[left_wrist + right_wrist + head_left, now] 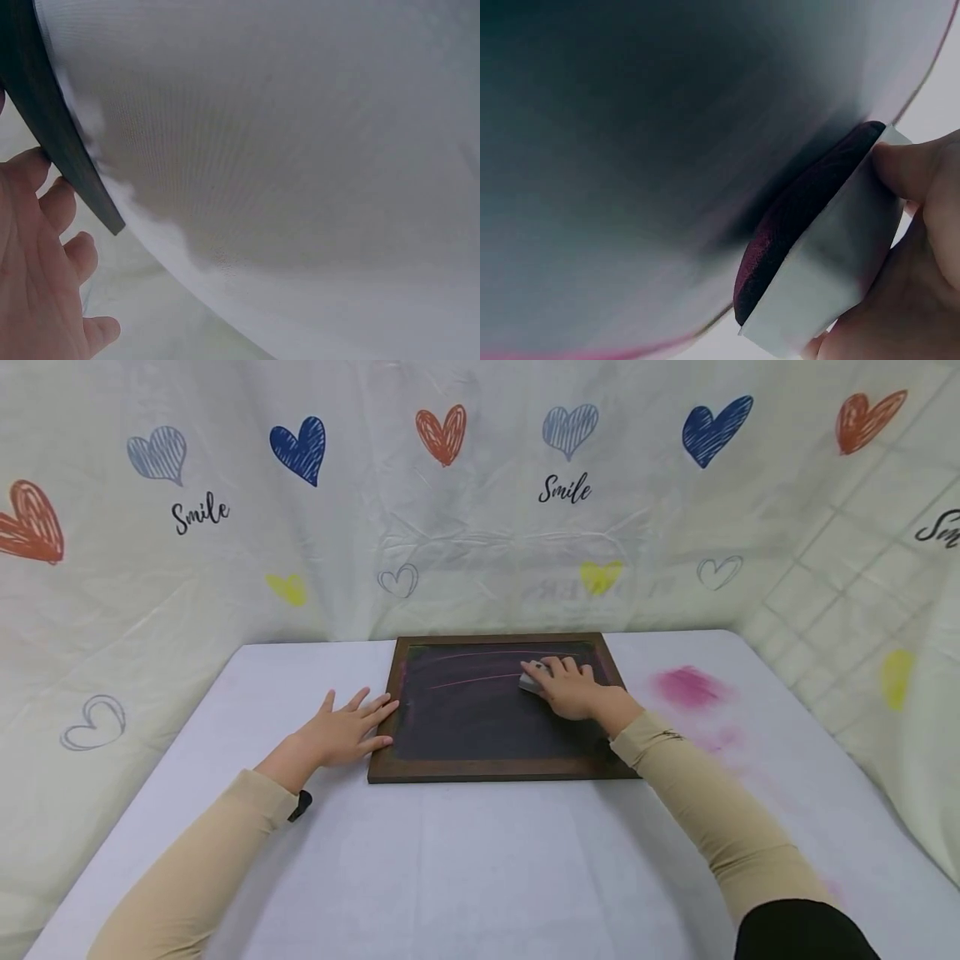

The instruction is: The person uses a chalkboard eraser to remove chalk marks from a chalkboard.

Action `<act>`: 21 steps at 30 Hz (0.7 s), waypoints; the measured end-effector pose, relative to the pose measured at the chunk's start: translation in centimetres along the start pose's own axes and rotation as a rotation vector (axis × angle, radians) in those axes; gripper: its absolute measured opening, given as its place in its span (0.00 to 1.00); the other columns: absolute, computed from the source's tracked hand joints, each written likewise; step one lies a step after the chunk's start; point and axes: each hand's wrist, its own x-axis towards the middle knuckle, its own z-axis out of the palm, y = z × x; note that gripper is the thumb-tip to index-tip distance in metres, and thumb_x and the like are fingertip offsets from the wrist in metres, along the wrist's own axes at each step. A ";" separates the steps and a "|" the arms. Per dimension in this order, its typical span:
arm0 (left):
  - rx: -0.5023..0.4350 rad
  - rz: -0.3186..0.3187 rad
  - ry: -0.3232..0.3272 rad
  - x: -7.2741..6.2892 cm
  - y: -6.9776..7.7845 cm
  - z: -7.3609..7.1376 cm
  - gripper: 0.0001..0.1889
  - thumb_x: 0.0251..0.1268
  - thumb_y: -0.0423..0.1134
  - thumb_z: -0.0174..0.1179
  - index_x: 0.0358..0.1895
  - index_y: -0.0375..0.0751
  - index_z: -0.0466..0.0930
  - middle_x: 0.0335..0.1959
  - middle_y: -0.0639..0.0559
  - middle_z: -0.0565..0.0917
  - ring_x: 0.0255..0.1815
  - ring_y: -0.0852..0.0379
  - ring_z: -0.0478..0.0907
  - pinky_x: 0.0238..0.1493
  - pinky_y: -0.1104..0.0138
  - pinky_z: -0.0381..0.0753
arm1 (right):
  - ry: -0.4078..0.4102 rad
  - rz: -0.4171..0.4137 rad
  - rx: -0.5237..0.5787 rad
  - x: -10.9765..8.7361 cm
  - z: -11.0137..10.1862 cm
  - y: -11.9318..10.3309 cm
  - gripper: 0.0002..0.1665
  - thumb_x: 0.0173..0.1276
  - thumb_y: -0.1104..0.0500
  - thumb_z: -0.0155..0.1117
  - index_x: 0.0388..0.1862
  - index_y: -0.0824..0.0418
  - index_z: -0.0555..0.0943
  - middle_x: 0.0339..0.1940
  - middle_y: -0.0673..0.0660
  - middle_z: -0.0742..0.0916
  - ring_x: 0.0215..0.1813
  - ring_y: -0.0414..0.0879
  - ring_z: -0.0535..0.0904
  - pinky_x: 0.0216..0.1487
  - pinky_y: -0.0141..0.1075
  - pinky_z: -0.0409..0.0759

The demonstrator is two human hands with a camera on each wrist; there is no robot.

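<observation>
A chalkboard (480, 727) in a brown wooden frame lies flat on the table, with pink chalk lines across its upper half. My right hand (573, 689) grips a chalkboard eraser (531, 682) over the board's right part. In the right wrist view the eraser (825, 277) has a pale back and a dark felt pad with pink dust on it; thumb and fingers hold its sides. My left hand (341, 731) has its fingers spread, with fingertips touching the left edge of the frame. The left wrist view shows those fingertips against the dark frame edge (60, 127).
A white cloth covers the table (487, 860). Right of the board, a pink chalk smudge (690, 687) stains it. Behind hangs a pale curtain (480, 527) printed with hearts and "Smile".
</observation>
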 end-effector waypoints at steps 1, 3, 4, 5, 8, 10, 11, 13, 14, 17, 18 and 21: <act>-0.001 0.001 0.000 0.0 0.0 -0.1 0.38 0.82 0.60 0.46 0.84 0.48 0.49 0.84 0.46 0.51 0.83 0.38 0.42 0.71 0.28 0.35 | -0.007 -0.019 -0.015 0.4 0.0 -1.1 0.36 0.86 0.57 0.46 0.86 0.54 0.48 0.80 0.69 0.57 0.76 0.68 0.56 0.64 0.62 0.61; -0.001 0.002 -0.002 0.0 0.1 -0.2 0.37 0.82 0.59 0.46 0.84 0.47 0.49 0.84 0.46 0.51 0.83 0.38 0.41 0.71 0.28 0.35 | -0.024 -0.062 -0.053 1.3 0.2 -3.4 0.36 0.87 0.55 0.44 0.87 0.52 0.47 0.81 0.68 0.57 0.77 0.67 0.55 0.67 0.62 0.60; -0.001 0.002 -0.003 0.0 0.2 -0.2 0.37 0.82 0.59 0.46 0.84 0.47 0.49 0.84 0.46 0.51 0.83 0.38 0.42 0.71 0.28 0.35 | -0.037 -0.083 -0.076 1.7 0.2 -4.7 0.36 0.87 0.54 0.44 0.87 0.50 0.46 0.81 0.67 0.57 0.78 0.66 0.55 0.68 0.62 0.60; 0.002 0.001 -0.006 0.0 0.2 -0.3 0.37 0.82 0.59 0.46 0.84 0.47 0.49 0.84 0.46 0.51 0.83 0.37 0.42 0.71 0.28 0.36 | -0.046 -0.105 -0.095 2.1 0.3 -6.0 0.36 0.87 0.53 0.43 0.87 0.49 0.46 0.82 0.65 0.57 0.78 0.65 0.55 0.70 0.61 0.59; 0.006 -0.008 -0.016 0.0 0.2 -0.3 0.38 0.82 0.60 0.46 0.85 0.48 0.49 0.84 0.46 0.50 0.83 0.38 0.41 0.71 0.28 0.36 | -0.078 -0.172 -0.141 3.2 0.7 -9.4 0.36 0.87 0.51 0.41 0.87 0.45 0.44 0.83 0.62 0.55 0.80 0.61 0.53 0.73 0.60 0.57; 0.012 -0.012 -0.019 0.0 0.2 -0.3 0.38 0.82 0.60 0.45 0.85 0.48 0.48 0.84 0.46 0.50 0.83 0.38 0.41 0.71 0.28 0.36 | -0.099 -0.209 -0.157 3.7 1.0 -11.2 0.36 0.87 0.51 0.41 0.87 0.43 0.43 0.84 0.60 0.55 0.81 0.60 0.51 0.74 0.60 0.56; 0.014 -0.013 -0.019 0.0 0.2 -0.2 0.38 0.82 0.60 0.45 0.85 0.48 0.48 0.84 0.46 0.50 0.83 0.38 0.41 0.71 0.28 0.36 | -0.102 -0.224 -0.160 3.8 1.1 -11.8 0.36 0.87 0.51 0.41 0.87 0.43 0.43 0.84 0.59 0.54 0.81 0.59 0.51 0.74 0.60 0.55; 0.012 -0.014 -0.020 0.1 0.1 -0.2 0.38 0.81 0.61 0.45 0.85 0.48 0.48 0.84 0.47 0.50 0.83 0.39 0.40 0.72 0.28 0.35 | -0.111 -0.243 -0.162 3.8 1.1 -12.7 0.36 0.87 0.52 0.41 0.87 0.42 0.42 0.84 0.58 0.54 0.81 0.58 0.51 0.75 0.59 0.55; 0.012 -0.015 -0.019 0.1 0.1 -0.1 0.38 0.81 0.61 0.45 0.85 0.48 0.48 0.84 0.47 0.50 0.84 0.39 0.40 0.72 0.28 0.35 | -0.112 -0.248 -0.161 3.8 1.1 -12.8 0.37 0.87 0.52 0.41 0.87 0.42 0.42 0.84 0.58 0.55 0.81 0.58 0.51 0.75 0.59 0.54; 0.010 -0.018 -0.020 0.2 0.1 -0.1 0.38 0.81 0.61 0.45 0.85 0.48 0.48 0.84 0.47 0.50 0.84 0.39 0.40 0.72 0.28 0.35 | -0.104 -0.253 -0.152 3.6 0.9 -12.3 0.37 0.87 0.53 0.42 0.87 0.43 0.43 0.84 0.58 0.56 0.81 0.57 0.52 0.75 0.58 0.55; 0.007 -0.018 -0.021 0.2 0.1 -0.1 0.38 0.81 0.61 0.45 0.85 0.48 0.48 0.84 0.47 0.50 0.83 0.38 0.40 0.72 0.28 0.36 | -0.101 -0.250 -0.150 3.6 0.9 -11.9 0.37 0.87 0.53 0.42 0.87 0.43 0.43 0.84 0.58 0.56 0.81 0.58 0.52 0.75 0.58 0.55; 0.005 -0.015 -0.019 0.1 0.2 -0.1 0.38 0.81 0.62 0.45 0.85 0.48 0.48 0.84 0.46 0.50 0.83 0.38 0.40 0.72 0.28 0.36 | -0.080 -0.237 -0.141 3.4 0.8 -10.2 0.37 0.87 0.53 0.43 0.87 0.45 0.43 0.83 0.60 0.56 0.80 0.59 0.53 0.74 0.59 0.57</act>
